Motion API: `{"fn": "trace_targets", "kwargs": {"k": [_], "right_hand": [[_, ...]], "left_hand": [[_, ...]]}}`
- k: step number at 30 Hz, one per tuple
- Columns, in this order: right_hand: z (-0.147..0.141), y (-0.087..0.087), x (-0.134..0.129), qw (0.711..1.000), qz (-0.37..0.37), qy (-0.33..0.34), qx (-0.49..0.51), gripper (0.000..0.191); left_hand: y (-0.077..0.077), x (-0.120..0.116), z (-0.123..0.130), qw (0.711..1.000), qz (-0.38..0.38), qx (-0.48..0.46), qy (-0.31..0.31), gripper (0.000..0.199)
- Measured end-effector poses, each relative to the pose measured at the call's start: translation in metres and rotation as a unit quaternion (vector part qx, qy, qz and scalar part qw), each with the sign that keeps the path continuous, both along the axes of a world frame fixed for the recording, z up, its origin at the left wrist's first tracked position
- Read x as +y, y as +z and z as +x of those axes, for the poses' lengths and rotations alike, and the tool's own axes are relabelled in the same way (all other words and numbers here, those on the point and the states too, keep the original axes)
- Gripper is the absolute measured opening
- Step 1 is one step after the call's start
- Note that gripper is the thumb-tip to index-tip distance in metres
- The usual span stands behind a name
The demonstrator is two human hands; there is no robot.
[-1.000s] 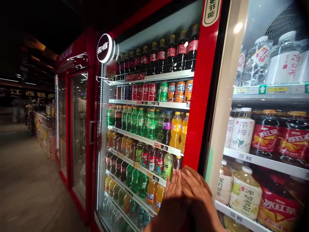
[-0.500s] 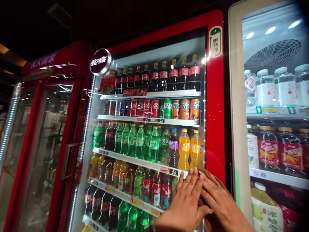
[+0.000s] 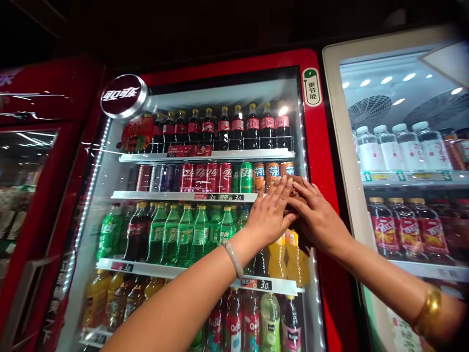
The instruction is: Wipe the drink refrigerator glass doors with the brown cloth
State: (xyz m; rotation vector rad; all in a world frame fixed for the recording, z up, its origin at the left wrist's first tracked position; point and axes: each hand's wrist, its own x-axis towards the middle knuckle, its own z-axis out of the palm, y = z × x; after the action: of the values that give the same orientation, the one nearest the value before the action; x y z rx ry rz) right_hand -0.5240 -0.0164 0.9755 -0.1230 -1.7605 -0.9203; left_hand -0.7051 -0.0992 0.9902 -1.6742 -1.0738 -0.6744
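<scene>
Against the glass door of a red drinks cooler (image 3: pixel 318 146), near its right edge, rests my left hand (image 3: pixel 270 211), palm toward the glass and fingers spread. Beside it on the right, my right hand (image 3: pixel 315 215) has its fingers stretched out and lies near the door's right frame, its fingertips close to the left hand. Neither hand holds anything. Behind the glass near them are orange cans (image 3: pixel 273 172) and orange-yellow bottles (image 3: pixel 277 259). A reflection of the hands darkens the glass between them. A pale bangle circles my left wrist, a gold one my right forearm.
Shelves (image 3: pixel 205 155) of cola bottles, cans and green bottles (image 3: pixel 201 234) fill the cooler. A round sign (image 3: pixel 123 96) juts from its upper left corner. A pale-framed cooler (image 3: pixel 331 98) stands right, another red cooler (image 3: pixel 44 93) left.
Both hands have moved up along the door, from the lower bottle shelf to about the can shelf. More of both forearms shows. The camera view has shifted.
</scene>
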Motion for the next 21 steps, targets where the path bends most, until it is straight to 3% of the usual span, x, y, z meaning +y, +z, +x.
{"fn": "trace_targets", "kwargs": {"k": [4, 7, 10, 12, 16, 18, 21], "right_hand": [[-0.002, -0.052, -0.005, 0.999, 0.011, -0.015, -0.037, 0.076], [0.004, -0.054, 0.0, 0.995, 0.064, -0.017, -0.069, 0.072], [0.006, -0.014, 0.004, 0.993, 0.065, -0.042, -0.086, 0.056], [0.005, 0.025, 0.006, 0.993, 0.062, -0.052, -0.082, 0.045], [-0.003, 0.099, 0.012, 0.998, 0.041, -0.052, -0.019, 0.046], [-0.01, 0.123, 0.016, 0.998, 0.034, -0.043, 0.016, 0.047], [-0.022, 0.139, 0.021, 0.997, 0.034, -0.031, 0.054, 0.047]], "left_hand": [[-0.044, -0.005, -0.017, 0.997, -0.001, 0.072, 0.0, 0.102], [-0.052, -0.003, -0.027, 0.993, 0.006, 0.116, 0.005, 0.103], [-0.021, 0.002, -0.028, 0.994, 0.008, 0.106, 0.027, 0.087], [0.013, 0.006, -0.024, 0.997, 0.018, 0.069, 0.043, 0.08], [0.078, 0.008, -0.017, 0.996, 0.038, -0.009, 0.08, 0.08], [0.105, 0.006, -0.018, 0.993, 0.063, -0.027, 0.098, 0.075], [0.138, 0.003, -0.023, 0.983, 0.117, -0.069, 0.12, 0.066]]}}
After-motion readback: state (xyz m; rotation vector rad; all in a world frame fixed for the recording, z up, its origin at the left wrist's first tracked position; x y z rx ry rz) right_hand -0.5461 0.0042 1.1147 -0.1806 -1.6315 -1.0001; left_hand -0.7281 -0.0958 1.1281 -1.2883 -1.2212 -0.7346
